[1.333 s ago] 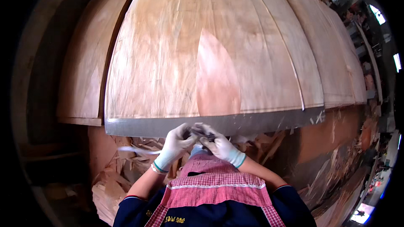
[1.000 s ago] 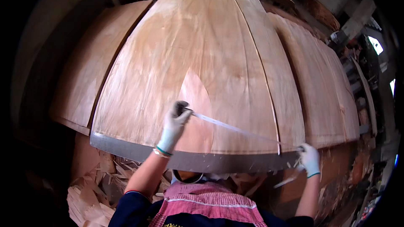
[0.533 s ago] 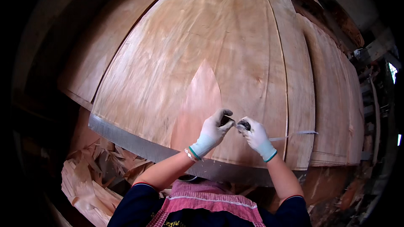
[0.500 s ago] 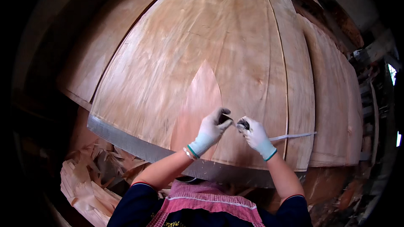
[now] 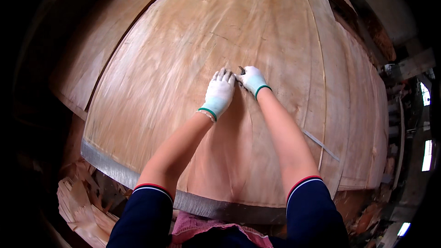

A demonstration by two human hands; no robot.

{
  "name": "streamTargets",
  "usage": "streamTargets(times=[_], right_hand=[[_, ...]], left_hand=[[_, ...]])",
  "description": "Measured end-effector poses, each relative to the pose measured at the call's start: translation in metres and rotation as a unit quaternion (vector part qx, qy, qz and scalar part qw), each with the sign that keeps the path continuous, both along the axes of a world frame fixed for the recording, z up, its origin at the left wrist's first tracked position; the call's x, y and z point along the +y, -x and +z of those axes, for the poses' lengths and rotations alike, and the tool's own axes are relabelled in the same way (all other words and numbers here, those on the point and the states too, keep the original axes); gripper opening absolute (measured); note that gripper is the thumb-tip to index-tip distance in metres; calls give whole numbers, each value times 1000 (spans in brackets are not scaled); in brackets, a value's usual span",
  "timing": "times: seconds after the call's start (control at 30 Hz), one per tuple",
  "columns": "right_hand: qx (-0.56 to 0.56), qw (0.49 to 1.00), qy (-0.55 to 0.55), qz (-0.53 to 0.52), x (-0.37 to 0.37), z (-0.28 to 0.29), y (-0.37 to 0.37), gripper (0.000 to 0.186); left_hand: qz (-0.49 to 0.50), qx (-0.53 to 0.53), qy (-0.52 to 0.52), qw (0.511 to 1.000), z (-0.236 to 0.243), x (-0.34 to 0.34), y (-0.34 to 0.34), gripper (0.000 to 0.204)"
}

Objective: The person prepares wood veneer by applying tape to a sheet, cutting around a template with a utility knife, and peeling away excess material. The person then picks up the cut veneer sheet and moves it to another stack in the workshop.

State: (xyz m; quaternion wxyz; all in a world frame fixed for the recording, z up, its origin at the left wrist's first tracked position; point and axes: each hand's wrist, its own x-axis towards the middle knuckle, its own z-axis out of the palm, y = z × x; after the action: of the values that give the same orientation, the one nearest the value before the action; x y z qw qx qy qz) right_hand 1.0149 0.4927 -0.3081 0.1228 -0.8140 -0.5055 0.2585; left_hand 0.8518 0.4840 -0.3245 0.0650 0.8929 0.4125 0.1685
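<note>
A large pale wood veneer sheet [image 5: 170, 59] fills the surface before me. On it lies a pinker, pointed veneer piece [image 5: 220, 165], partly shaded and hidden by my arms; its upper end runs under my hands. My left hand [image 5: 220, 92], in a white glove with a green cuff, lies flat on the veneer, fingers stretched forward. Close beside its fingertips, my gloved right hand [image 5: 252, 81] is closed around a small dark tool [image 5: 241, 70]; the exact kind is too small to make out.
A narrow whitish strip [image 5: 321, 145] lies across the sheet to the right of my right forearm. A grey metal edge [image 5: 206, 205] runs along the near side. Torn veneer scraps [image 5: 82, 211] are heaped at lower left. Another sheet [image 5: 105, 27] shows at far left.
Both hands have moved forward from near the sheet's front, where they were raised close together. My left hand has flattened onto the veneer near the pointed piece's upper end.
</note>
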Motion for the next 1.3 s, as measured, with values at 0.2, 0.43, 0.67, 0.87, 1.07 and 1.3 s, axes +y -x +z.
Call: streamTargets(times=[0.2, 0.43, 0.67, 0.87, 1.07, 1.3], right_hand=[[-53, 997, -62, -19, -53, -28, -21, 43], [228, 967, -68, -94, -206, 30, -3, 10], [275, 955, 107, 15, -322, 75, 99, 13], [348, 934, 77, 37, -274, 18, 208, 21], [307, 946, 32, 98, -328, 14, 164, 17], [244, 962, 100, 69, -436, 29, 69, 13]], left_hand=[[-37, 124, 53, 990, 9, -21, -28, 56], [-27, -53, 146, 988, 36, 0, 3, 29], [57, -15, 116, 992, 15, -198, 188, 85], [165, -66, 110, 978, 13, -277, 218, 68], [31, 57, 88, 994, 4, -284, 229, 56], [-11, 122, 88, 989, 16, -307, 200, 58]])
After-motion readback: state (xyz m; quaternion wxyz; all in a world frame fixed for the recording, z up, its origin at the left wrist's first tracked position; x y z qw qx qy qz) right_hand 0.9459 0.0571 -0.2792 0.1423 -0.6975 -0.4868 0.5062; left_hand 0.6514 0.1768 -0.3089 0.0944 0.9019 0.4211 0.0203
